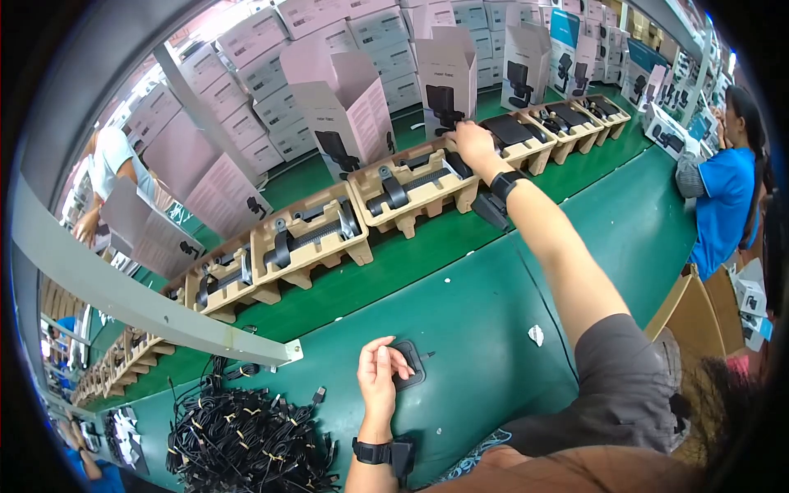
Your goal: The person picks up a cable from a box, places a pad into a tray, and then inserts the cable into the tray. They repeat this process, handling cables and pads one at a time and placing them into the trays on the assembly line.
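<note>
My left hand (380, 371) hovers at or rests on the green bench, fingers loosely bent and apart, beside a flat black rounded pad (417, 371) with a short stub. Nothing shows gripped in it. Farther off, my right hand (474, 146) reaches to the right end of a brown moulded pulp tray (386, 220). Its fingers bend down over the tray's edge; their tips, and whatever they hold, are hidden. Black parts, among them a curved band (394, 189) and a ribbed strip (431, 177), lie in that tray. Both wrists wear black straps with a small block.
More filled pulp trays (329, 256) line the green belt. Behind them stand open white cartons (353, 107) and stacked boxes. A heap of black cables (246, 431) lies left, near a grey metal bar (156, 283). A co-worker in blue (727, 193) is at the right.
</note>
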Available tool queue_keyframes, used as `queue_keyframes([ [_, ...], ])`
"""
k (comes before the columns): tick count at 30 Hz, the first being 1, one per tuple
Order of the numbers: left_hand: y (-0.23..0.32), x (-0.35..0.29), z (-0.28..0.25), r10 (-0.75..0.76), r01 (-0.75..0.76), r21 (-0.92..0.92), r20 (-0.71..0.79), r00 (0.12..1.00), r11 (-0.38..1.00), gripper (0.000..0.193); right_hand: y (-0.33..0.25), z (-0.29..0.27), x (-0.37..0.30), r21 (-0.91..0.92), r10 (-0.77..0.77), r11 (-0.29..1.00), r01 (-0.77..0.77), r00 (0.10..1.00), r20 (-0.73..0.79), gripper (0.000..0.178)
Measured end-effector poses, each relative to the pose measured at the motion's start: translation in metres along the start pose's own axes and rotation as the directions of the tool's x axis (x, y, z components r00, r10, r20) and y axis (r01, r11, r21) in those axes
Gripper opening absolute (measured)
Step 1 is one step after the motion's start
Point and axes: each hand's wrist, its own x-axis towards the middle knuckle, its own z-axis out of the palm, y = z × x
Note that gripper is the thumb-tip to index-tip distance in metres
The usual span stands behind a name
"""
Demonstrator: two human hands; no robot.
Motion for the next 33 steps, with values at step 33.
queue_keyframes([
  [33,0.017,-0.002,-0.034,0.247,-0.224,0.112,-0.272,0.93,0.968,0.018,0.014,-0.037,0.001,-0.114,-0.07,0.982,0.148,0.858,0.508,0.027],
])
